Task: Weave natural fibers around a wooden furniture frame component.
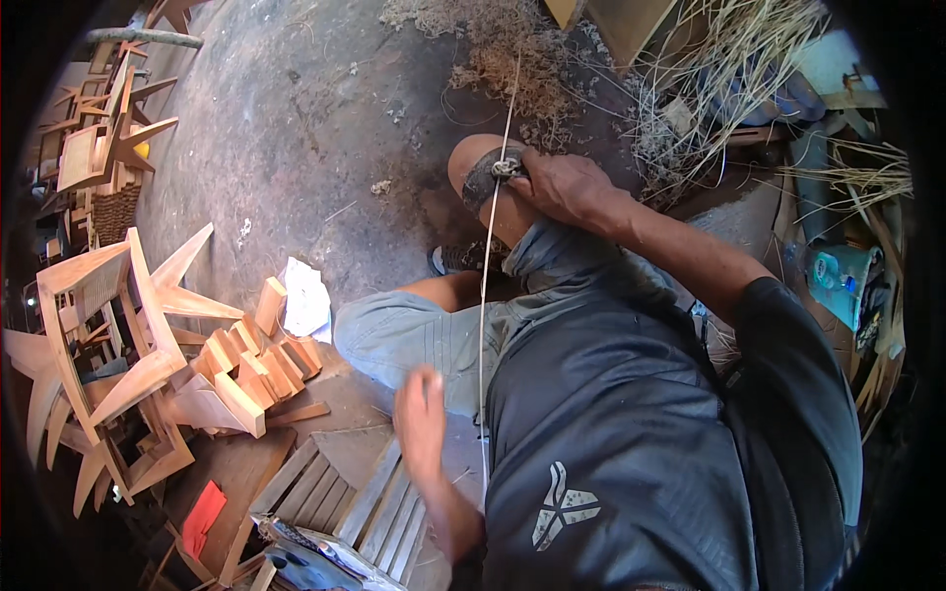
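Observation:
I sit with my right knee (pixel 463 158) raised and a dark pad (pixel 480 184) strapped over it. My right hand (pixel 564 187) is shut on a small metal blade (pixel 506 168) pressed against the pad. A thin pale cane strip (pixel 484 295) runs from the fibre heap at the top, under the blade, and down past my lap. My left hand (pixel 422 419) is blurred, low beside my left thigh and a little left of the strip. Whether it holds the strip's end is unclear.
Unfinished wooden chairs (pixel 108 325) stand at the left beside a pile of wood blocks (pixel 258 364) and a white paper (pixel 305 295). A slatted wooden panel (pixel 340 497) lies below my left hand. Dry fibre (pixel 512 59) and loose strands (pixel 729 69) fill the top; a plastic bottle (pixel 838 281) lies right.

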`<control>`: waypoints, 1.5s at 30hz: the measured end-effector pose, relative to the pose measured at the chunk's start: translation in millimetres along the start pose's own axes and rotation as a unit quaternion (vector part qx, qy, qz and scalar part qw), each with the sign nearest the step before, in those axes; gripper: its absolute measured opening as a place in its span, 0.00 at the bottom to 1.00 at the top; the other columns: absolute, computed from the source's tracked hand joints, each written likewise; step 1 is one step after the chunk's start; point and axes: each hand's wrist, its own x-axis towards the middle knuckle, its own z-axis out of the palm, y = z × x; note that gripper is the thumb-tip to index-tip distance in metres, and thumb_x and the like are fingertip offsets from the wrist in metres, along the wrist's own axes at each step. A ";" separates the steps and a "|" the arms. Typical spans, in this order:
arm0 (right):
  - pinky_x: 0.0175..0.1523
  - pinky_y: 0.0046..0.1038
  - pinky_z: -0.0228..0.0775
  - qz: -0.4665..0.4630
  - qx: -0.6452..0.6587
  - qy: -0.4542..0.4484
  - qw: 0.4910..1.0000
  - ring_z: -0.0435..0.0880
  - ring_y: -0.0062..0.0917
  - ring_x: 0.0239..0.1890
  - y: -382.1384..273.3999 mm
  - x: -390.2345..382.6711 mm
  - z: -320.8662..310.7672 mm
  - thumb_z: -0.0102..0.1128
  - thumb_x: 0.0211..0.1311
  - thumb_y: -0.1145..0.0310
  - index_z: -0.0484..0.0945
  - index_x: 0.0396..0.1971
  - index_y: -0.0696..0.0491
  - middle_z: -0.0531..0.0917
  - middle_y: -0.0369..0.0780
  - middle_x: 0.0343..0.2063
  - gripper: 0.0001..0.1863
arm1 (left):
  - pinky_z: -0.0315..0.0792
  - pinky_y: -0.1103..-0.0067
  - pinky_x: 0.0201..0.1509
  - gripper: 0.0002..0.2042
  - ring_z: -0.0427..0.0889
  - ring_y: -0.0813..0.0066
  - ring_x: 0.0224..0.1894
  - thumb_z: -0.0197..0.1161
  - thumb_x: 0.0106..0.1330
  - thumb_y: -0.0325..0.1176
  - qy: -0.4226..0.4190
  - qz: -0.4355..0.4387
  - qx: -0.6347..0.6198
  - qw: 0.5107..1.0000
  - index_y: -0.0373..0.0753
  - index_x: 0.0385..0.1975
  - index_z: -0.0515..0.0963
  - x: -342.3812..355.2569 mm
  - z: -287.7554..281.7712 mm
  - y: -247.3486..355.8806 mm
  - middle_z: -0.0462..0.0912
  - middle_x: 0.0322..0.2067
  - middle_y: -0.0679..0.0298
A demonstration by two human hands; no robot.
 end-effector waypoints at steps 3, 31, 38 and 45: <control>0.27 0.37 0.74 -0.058 -0.084 0.082 0.991 0.81 0.41 0.24 6.7 0.9 16.7 0.47 0.63 0.55 0.71 0.32 0.59 0.80 0.48 0.20 0.19 | 0.69 0.69 0.40 0.17 0.78 0.53 0.35 0.53 0.65 0.45 0.005 0.044 -0.115 0.992 0.33 0.34 0.73 92.0 24.1 95.8 0.77 0.30 0.48; 0.42 0.39 0.66 0.070 0.082 0.040 0.993 0.77 0.47 0.36 45.6 3.7 -58.1 0.45 0.61 0.56 0.75 0.36 0.56 0.78 0.52 0.31 0.18 | 0.55 0.85 0.14 0.16 0.57 0.86 0.12 0.52 0.68 0.40 -0.108 -0.003 -0.514 0.851 0.42 0.19 0.61 53.7 33.8 63.2 0.58 0.13 0.73; 0.39 0.43 0.70 0.003 0.017 -0.029 0.999 0.79 0.48 0.35 12.9 12.8 -21.0 0.48 0.61 0.54 0.74 0.39 0.56 0.80 0.53 0.29 0.20 | 0.67 0.67 0.25 0.16 0.74 0.50 0.19 0.50 0.66 0.40 0.060 0.236 -0.140 0.960 0.32 0.23 0.71 185.5 90.9 135.4 0.73 0.17 0.50; 0.33 0.43 0.73 0.004 -0.016 0.028 0.999 0.81 0.45 0.28 13.2 -9.6 -0.5 0.48 0.61 0.53 0.72 0.42 0.59 0.80 0.52 0.24 0.22 | 0.64 0.67 0.27 0.14 0.68 0.55 0.20 0.50 0.65 0.36 -0.053 0.118 -0.118 0.984 0.32 0.23 0.69 79.4 55.8 77.2 0.69 0.18 0.47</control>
